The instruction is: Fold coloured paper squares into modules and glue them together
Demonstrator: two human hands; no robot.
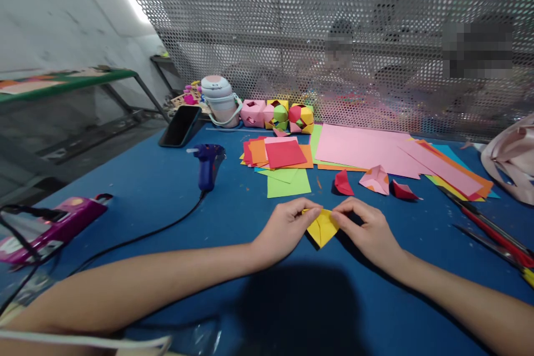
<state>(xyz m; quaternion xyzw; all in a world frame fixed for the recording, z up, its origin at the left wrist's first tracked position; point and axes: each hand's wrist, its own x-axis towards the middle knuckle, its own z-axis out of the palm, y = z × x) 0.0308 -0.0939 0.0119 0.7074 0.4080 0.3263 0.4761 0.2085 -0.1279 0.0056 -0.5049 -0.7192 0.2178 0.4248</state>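
A folded yellow paper piece [322, 226] lies on the blue table [167, 189] between both my hands. My left hand [285, 228] pinches its upper left edge with curled fingers. My right hand [367, 228] grips its right edge, fingers closed on the fold. Just beyond lie a red folded piece [342, 183], a pink folded piece [376, 179] and another red folded piece [404, 191].
Stacks of coloured paper squares [280, 157] and large pink sheets [367, 147] lie behind. A blue glue gun [208, 162] with a black cord, a phone [180, 125], a pink jug [221, 101], paper cubes [277, 113], a magenta device [50, 228] and scissors [492, 231] surround the spot. A perforated metal screen [334, 22] closes the back.
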